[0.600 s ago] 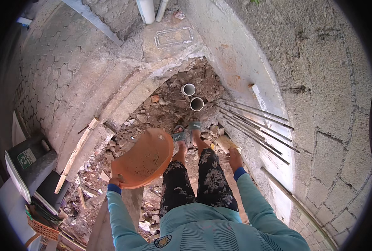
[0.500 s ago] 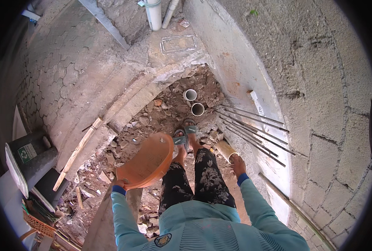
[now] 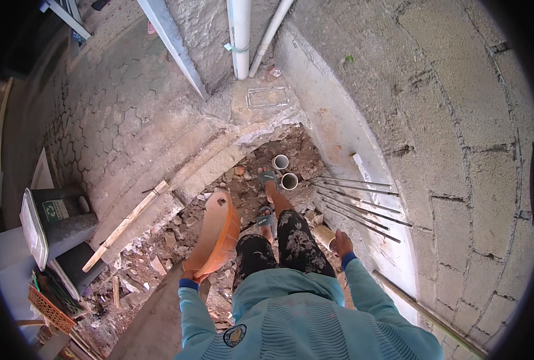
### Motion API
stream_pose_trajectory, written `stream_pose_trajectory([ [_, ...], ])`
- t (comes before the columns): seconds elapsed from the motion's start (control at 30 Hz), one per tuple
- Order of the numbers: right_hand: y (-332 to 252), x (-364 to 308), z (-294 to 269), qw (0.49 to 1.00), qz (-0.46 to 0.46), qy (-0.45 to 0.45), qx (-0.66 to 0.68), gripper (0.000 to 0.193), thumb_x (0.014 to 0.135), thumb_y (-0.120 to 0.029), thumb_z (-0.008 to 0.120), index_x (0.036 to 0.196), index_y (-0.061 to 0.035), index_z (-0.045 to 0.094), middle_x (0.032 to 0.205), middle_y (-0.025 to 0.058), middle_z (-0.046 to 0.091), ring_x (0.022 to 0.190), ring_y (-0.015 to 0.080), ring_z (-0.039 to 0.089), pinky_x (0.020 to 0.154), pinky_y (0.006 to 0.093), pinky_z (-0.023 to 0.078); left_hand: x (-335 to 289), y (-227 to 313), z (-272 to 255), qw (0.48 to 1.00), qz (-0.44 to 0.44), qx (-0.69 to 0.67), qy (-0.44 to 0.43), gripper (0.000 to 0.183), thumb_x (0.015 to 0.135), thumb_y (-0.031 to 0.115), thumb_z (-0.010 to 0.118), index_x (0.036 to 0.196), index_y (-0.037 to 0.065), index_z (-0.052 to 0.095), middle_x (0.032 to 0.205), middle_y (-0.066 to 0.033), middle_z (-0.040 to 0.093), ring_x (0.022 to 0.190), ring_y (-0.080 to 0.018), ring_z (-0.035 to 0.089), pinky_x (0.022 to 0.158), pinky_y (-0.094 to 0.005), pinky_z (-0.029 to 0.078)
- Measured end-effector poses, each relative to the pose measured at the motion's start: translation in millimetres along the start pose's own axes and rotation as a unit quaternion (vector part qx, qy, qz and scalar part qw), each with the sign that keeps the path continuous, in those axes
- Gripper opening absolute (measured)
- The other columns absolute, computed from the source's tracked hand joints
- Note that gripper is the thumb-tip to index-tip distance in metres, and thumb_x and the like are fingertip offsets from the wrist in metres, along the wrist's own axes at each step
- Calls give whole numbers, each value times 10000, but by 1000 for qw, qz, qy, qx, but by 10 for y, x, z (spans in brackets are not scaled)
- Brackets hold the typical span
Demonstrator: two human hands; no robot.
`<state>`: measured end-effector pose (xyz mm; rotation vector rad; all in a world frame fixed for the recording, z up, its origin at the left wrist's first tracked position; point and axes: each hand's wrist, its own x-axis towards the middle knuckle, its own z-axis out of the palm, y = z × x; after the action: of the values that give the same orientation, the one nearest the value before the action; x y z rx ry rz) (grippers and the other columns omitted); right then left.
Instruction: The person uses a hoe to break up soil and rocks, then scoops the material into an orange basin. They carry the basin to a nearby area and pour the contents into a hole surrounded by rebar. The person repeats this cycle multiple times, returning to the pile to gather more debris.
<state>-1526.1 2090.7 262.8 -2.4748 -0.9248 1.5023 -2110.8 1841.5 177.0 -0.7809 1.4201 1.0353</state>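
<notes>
My left hand is closed on the rim of an orange basin. The basin hangs tilted on its side at my left leg, and its dirty inner wall shows. Low at my right side, my right hand has its fingers curled at the near end of a short yellowish pipe piece. The hand hides part of that end. Ahead of my feet, two white pipe ends, one farther and one nearer, stick up out of the dug soil, their mouths open.
Broken stones and rubble cover the ground. Several thin dark rods jut out at the right wall. A wooden stick lies on the left ledge, near a dark bin. A tall white pipe stands ahead.
One foot has stepped forward, close to the upright pipe ends. The basin has swung to a steeper tilt. My view has shifted, with the right hand still at the yellowish pipe.
</notes>
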Motion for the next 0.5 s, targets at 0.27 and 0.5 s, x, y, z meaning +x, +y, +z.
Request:
stream_pose_trajectory([
  [0.27,-133,202,-153,982,88,-30,165,430,1009,-452,421,1152,-50,476,758,178,612,467,211,552,391,334,457,-256,2,179,998,19,-20,53,385,955,69,358,1132,-264,437,1185,-351,542,1062,-461,605,818,-581,587],
  [0.5,211,239,-134,992,67,-33,106,513,1000,-512,389,1182,-40,477,793,178,634,528,226,614,438,356,515,-593,-191,23,998,-15,-62,27,369,949,26,393,1298,-29,497,1257,-239,578,1131,-434,581,870,-627,547],
])
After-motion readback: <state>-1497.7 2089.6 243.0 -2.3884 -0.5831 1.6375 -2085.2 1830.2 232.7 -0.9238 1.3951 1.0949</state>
